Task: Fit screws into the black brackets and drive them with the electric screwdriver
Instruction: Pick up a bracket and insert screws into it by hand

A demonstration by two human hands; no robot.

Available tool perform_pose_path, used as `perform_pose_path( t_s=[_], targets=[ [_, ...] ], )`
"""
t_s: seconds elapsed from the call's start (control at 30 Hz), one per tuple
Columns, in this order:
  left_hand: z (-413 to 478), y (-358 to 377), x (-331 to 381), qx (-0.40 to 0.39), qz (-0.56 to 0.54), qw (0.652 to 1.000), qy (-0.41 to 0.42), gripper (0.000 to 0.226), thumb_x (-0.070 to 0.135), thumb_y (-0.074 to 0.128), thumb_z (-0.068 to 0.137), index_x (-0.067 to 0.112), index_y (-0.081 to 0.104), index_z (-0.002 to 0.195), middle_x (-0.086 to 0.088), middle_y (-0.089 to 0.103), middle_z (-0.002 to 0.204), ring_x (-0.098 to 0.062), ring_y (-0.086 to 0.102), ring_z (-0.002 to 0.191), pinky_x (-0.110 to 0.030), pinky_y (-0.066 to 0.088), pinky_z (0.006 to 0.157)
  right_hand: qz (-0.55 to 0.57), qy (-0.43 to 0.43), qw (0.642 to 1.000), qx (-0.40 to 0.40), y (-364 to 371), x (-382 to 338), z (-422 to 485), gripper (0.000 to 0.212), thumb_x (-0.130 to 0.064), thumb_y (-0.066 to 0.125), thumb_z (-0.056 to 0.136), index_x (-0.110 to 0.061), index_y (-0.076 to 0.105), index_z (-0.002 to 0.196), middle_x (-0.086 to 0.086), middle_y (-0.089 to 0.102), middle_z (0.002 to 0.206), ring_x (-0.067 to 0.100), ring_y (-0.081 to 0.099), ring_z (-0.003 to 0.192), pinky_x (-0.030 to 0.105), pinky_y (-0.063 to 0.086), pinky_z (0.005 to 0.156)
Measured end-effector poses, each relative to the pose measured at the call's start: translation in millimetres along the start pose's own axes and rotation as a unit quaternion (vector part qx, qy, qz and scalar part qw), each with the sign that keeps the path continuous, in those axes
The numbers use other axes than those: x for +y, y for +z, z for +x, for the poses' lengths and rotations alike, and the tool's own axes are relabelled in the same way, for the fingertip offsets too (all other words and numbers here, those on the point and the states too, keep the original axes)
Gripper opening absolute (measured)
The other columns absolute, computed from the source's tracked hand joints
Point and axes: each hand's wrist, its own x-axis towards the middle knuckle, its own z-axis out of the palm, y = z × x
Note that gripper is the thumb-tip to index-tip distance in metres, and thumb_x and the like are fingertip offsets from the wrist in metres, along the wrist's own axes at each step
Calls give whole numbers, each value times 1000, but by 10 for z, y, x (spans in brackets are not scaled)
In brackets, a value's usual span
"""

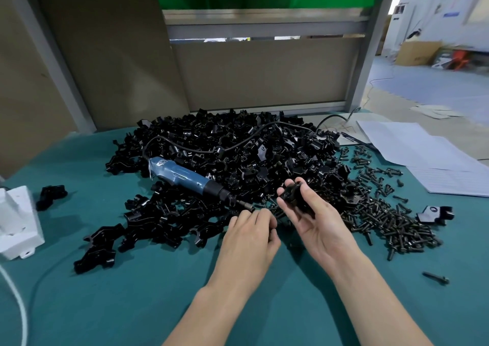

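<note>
A big heap of black brackets (232, 150) covers the middle of the green table (105, 292). The blue electric screwdriver (185, 177) lies on the heap, its bit pointing right and down toward my hands. My right hand (315, 218) is palm up and grips one black bracket (293, 195) between thumb and fingers. My left hand (251, 237) is just left of it with fingers curled at the edge of the pile; what they hold is hidden. Loose dark screws (383, 218) are spread to the right of my right hand.
A white plastic box (18, 221) stands at the left edge, a single bracket (51, 195) beside it. White paper sheets (428, 155) lie at the back right. One stray bracket (434, 213) and one lone screw (436, 278) lie at the right. The screwdriver's cable (238, 144) runs over the heap.
</note>
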Motion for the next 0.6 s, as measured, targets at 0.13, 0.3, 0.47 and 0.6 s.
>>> perform_pose_path(
  t_s=[0.13, 0.3, 0.47, 0.6],
  targets=[
    [22, -84, -6, 80, -205, 970, -108, 13, 25, 54, 98, 34, 56, 106, 21, 58, 92, -3, 53, 91, -22, 46, 79, -67, -19, 997, -33, 13, 59, -5, 43, -14, 67, 84, -2, 63, 126, 17, 75, 117, 28, 75, 101, 35, 63, 79],
    [105, -200, -78, 143, -488, 832, -224, 25, 16, 48, 105, 26, 70, 100, 7, 72, 83, -3, 64, 76, -17, 51, 72, -230, -23, 965, -121, 21, 222, -64, 31, -20, 68, 94, -15, 69, 125, 13, 74, 122, 25, 71, 114, 35, 59, 93],
    [116, -185, -145, 116, -503, 824, -233, 24, 20, 50, 105, 24, 74, 102, 10, 67, 75, -4, 60, 70, -18, 51, 67, -303, -34, 940, -151, 32, 260, -137, 23, -20, 69, 97, -30, 76, 117, 7, 74, 123, 26, 70, 116, 36, 58, 98],
    [121, -196, -164, 100, -538, 800, -246, 28, 19, 51, 105, 27, 77, 98, 7, 66, 75, -5, 58, 68, -18, 50, 62, -385, -78, 906, -156, 41, 238, -179, 29, -10, 63, 102, -31, 74, 117, -3, 76, 117, 15, 71, 112, 25, 57, 93]
  ],
)
